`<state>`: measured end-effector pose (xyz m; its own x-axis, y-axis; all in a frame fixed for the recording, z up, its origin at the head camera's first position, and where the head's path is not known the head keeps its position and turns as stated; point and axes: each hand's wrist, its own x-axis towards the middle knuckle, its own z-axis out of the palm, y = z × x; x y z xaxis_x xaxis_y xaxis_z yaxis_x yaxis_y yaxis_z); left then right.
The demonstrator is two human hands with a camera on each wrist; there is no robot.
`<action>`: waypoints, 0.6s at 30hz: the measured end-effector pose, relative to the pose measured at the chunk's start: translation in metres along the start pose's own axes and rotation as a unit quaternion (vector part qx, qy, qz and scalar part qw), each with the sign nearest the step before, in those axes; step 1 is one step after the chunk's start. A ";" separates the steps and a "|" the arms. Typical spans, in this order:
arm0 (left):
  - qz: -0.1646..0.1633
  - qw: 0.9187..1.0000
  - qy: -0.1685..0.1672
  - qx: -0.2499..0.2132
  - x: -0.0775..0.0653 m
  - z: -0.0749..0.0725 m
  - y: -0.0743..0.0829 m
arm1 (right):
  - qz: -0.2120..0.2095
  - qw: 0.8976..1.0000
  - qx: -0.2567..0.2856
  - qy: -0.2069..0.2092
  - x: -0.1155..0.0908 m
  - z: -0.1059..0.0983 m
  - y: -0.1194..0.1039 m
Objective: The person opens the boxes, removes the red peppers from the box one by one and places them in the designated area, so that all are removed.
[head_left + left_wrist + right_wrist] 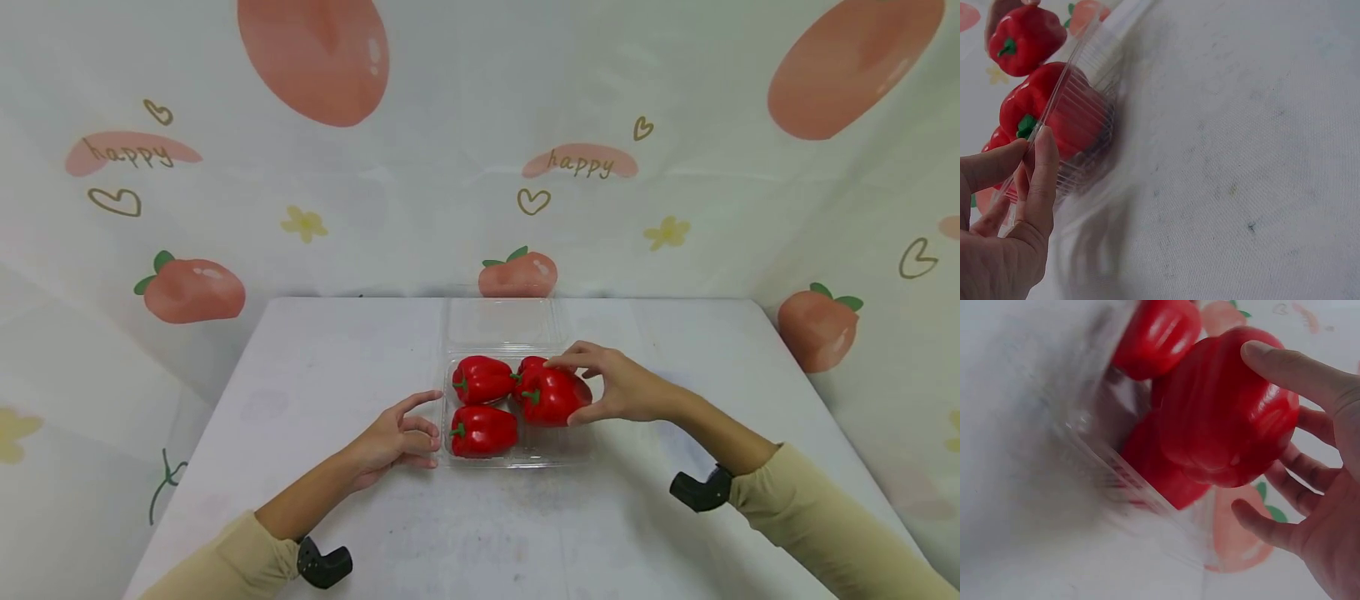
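From my seat far away I watch both hands and read the box like a clock. The right hand (611, 387), at 3 o'clock, is bent around a red pepper (553, 400), with the thumb on one side and the fingers on the other. The gap is just as wide as the pepper, which is fat and smooth, so I think gripping both sides stops it from slipping. This pepper is up over the box at 2 o'clock, with its green stem facing 9 o'clock. The left hand (393, 442) is at 9 o'clock, half open, fingers a little bent, and I see nothing in its grip. Its fingertips are right at the rim, maybe to stop the box from sliding, but I can't tell if they press on it. The clear box (551, 459) has low see-through walls. Inside, one pepper (482, 380) lies at 10 o'clock and another pepper (484, 432) at 8, both with stems facing 9. A mostly hidden pepper (532, 362) peeks out near 1 o'clock, behind the held one. The clear lid (501, 323) lies open at 12, leaving the top free for a hand. Under it all is a white table (360, 533), and past that hangs a peach-print cloth (450, 167).
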<state>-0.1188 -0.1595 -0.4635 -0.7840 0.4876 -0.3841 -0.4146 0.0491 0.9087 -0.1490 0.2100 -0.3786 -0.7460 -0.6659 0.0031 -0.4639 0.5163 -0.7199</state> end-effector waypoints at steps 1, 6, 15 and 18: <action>0.000 1.000 0.000 0.000 0.000 0.000 0.000 | -0.001 1.000 0.001 0.006 -0.001 -0.003 0.000; 0.001 1.000 -0.001 0.000 -0.001 0.000 0.001 | 0.002 0.999 0.014 0.034 -0.006 -0.019 0.006; 0.003 1.000 0.001 0.000 -0.001 0.000 0.002 | 0.063 0.993 -0.007 0.097 -0.025 -0.045 0.022; 0.004 1.000 0.001 -0.002 -0.001 0.001 0.001 | 0.078 0.989 -0.026 0.119 -0.033 -0.055 0.029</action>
<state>-0.1179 -0.1595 -0.4621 -0.7876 0.4866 -0.3780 -0.4113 0.0415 0.9105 -0.1648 0.2766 -0.3612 -0.8988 -0.4337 0.0633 -0.3542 0.6337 -0.6877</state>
